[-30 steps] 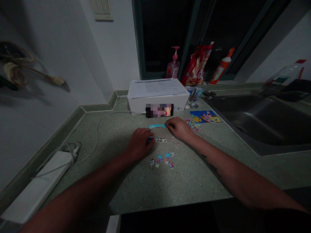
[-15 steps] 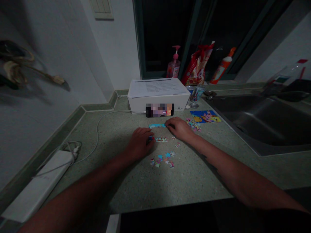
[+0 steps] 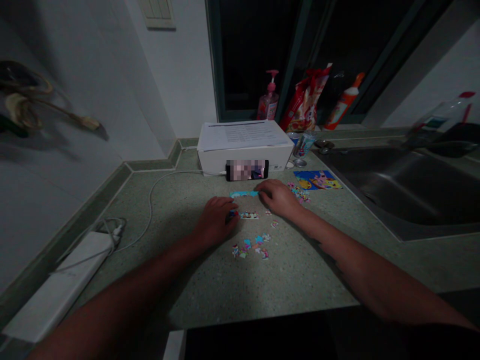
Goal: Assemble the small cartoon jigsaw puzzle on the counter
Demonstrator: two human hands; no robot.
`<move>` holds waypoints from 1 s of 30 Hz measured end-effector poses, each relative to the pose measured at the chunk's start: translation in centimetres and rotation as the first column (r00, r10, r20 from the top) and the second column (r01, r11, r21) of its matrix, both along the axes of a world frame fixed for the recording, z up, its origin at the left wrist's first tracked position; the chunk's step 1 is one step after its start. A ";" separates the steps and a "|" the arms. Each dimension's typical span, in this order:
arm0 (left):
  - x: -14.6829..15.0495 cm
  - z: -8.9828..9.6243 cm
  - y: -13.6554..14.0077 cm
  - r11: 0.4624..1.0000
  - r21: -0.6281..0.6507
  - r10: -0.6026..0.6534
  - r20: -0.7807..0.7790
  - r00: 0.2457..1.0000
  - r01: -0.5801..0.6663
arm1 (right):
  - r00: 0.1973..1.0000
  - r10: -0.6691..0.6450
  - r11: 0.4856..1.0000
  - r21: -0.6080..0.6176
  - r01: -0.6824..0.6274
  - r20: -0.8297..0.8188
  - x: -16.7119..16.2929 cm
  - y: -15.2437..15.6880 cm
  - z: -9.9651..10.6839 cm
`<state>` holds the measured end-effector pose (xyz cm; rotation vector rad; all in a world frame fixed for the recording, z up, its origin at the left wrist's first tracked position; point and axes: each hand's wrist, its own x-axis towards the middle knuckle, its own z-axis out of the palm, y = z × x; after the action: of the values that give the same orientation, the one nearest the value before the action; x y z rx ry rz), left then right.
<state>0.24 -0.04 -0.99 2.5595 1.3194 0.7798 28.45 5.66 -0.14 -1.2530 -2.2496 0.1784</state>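
My left hand [image 3: 215,218] rests on the counter with bent fingers. Its fingertips and thumb bracket the left end of a partly joined jigsaw puzzle, where a red and blue piece [image 3: 233,213] shows between them. A blue strip of joined pieces [image 3: 243,194] forms the far row, and a shorter multicoloured strip [image 3: 249,215] lies nearer me. At the right end of the blue strip, my right hand [image 3: 276,196] has its fingertips pinched on a puzzle piece, mostly hidden by the fingers. Several loose pieces [image 3: 258,239] are scattered nearer me.
A phone [image 3: 247,170] leans against a white box [image 3: 208,161]. More puzzle pieces [image 3: 299,193] lie beside a picture card [image 3: 318,180], left of the sink [image 3: 397,230]. A white power strip [image 3: 63,282] with a cable lies at left. Cans [image 3: 305,145] stand behind.
My right fingertips have shifted slightly right, and a little more of the blue strip's right end shows. My left hand stays in place. The phone's picture has changed.
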 end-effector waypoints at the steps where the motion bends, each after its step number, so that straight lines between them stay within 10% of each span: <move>1: 0.0 -0.1 0.0 1.000 0.005 0.000 0.005 1.000 0.000 | 1.000 -0.017 1.000 0.012 0.017 -0.013 0.0 0.0 0.0; 30: -0.1 0.1 0.3 0.985 -0.073 0.160 0.084 0.983 -0.154 | 0.992 -0.123 0.984 -0.129 0.121 -0.012 2.1 -1.4 1.1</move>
<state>0.12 0.28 -0.91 2.3619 1.5065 0.8525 30.60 4.23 0.99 -1.4455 -2.1658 0.2917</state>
